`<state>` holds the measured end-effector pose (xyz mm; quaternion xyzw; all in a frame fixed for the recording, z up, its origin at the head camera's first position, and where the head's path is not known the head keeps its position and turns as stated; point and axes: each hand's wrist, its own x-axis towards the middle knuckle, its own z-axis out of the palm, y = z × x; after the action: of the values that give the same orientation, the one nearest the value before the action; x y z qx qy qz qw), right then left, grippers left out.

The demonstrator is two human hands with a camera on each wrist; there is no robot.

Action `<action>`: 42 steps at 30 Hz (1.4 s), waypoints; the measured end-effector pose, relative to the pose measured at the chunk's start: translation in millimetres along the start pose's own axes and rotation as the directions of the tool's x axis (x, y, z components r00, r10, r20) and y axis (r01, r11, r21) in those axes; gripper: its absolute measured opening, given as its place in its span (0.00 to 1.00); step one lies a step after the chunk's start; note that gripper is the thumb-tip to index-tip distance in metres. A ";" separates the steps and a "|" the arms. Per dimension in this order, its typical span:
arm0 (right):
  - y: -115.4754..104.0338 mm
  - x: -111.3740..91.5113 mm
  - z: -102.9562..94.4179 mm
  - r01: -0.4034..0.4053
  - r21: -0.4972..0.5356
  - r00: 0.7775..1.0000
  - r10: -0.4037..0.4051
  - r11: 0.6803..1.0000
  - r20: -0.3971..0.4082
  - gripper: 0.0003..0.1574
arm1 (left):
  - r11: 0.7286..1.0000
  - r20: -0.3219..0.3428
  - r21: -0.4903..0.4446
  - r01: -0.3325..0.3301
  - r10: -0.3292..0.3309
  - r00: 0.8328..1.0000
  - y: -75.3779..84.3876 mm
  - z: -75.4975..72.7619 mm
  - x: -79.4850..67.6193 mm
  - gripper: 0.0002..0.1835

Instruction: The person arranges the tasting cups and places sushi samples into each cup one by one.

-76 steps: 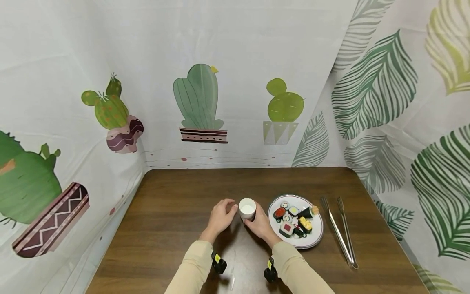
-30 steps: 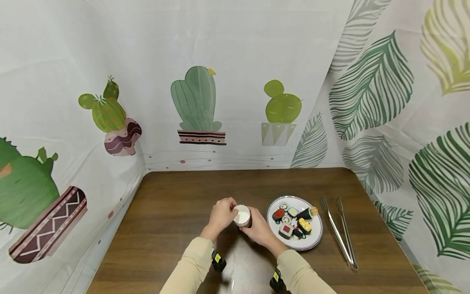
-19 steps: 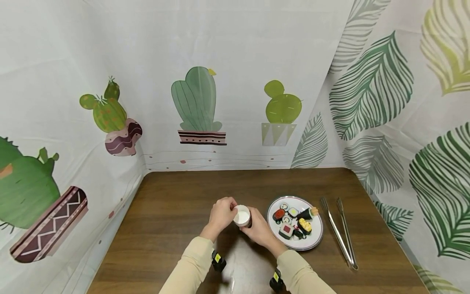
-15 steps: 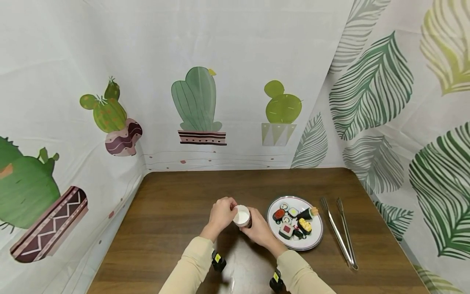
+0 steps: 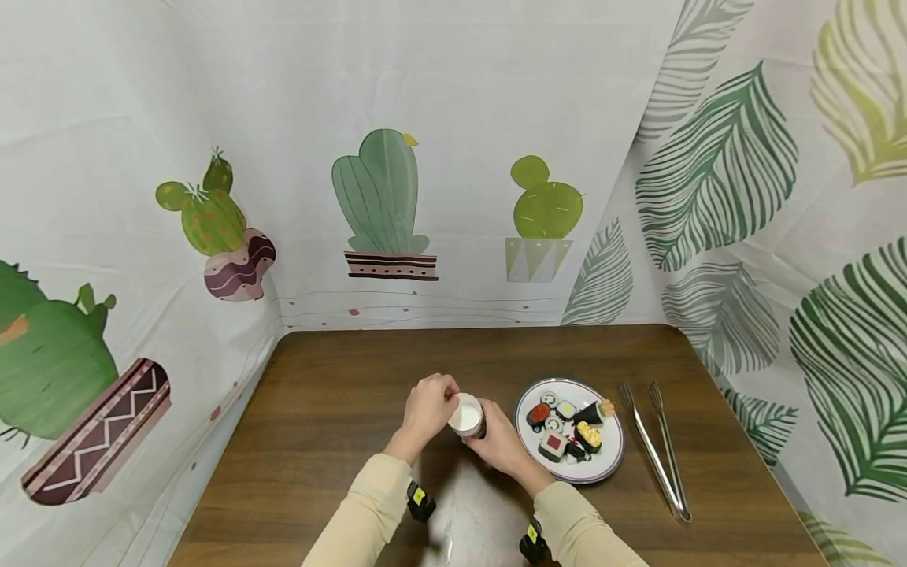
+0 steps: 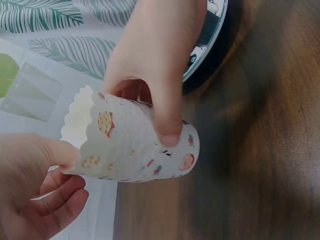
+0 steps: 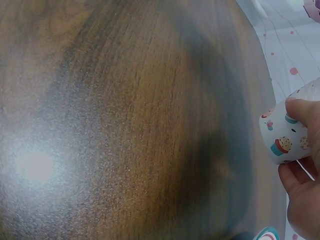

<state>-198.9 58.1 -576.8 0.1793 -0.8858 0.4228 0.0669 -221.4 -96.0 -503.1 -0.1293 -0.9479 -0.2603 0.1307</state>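
Note:
A white paper baking cup (image 5: 465, 417) with a scalloped rim is held above the table between both hands. Small printed cupcakes and other treats cover its side, seen in the left wrist view. My right hand (image 5: 501, 442) grips the cup's body (image 6: 135, 142), thumb across the near side. At the rim, my left hand (image 5: 427, 408) pinches the edge between thumb and forefinger; its other fingers are curled loosely below. In the right wrist view only the cup's base end (image 7: 282, 137) shows, with my right fingers around it. Whether several cups are nested cannot be told.
To the right stands a white plate (image 5: 602, 459) with several sushi pieces (image 5: 553, 443), including a cone-shaped roll (image 5: 590, 411). Metal tongs (image 5: 682, 504) lie right of the plate. A brown wooden table (image 5: 340, 394) is bordered by printed cloth (image 5: 468, 157) at the back and sides.
My left hand was beside the cup and now pinches its rim. The cup has shifted slightly left and towards me in my right hand. Over the last half second, only the left hand rises slightly.

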 end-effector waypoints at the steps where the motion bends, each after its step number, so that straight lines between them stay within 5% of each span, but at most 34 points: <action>1: 0.1 -0.1 0.2 0.000 0.001 1.000 0.000 1.000 -0.002 0.40 | 1.000 -0.004 -0.002 -0.004 0.004 1.000 0.8 -1.4 0.4 0.04; 20: 5.9 -2.5 -0.5 -0.019 -0.015 1.000 0.019 1.000 -0.001 0.40 | 1.000 -0.014 -0.014 -0.007 0.007 1.000 -10.1 -32.4 18.5 0.04; 42: 4.8 -6.1 -4.7 0.007 -0.041 0.999 -0.010 0.999 -0.051 0.41 | 0.970 -0.043 0.027 0.242 -0.240 0.970 -72.8 -52.2 18.7 0.03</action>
<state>-195.3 66.1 -579.0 0.1707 -0.8915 0.4086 0.0953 -252.2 -180.8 -487.3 -0.0061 -0.9578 -0.2618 0.1188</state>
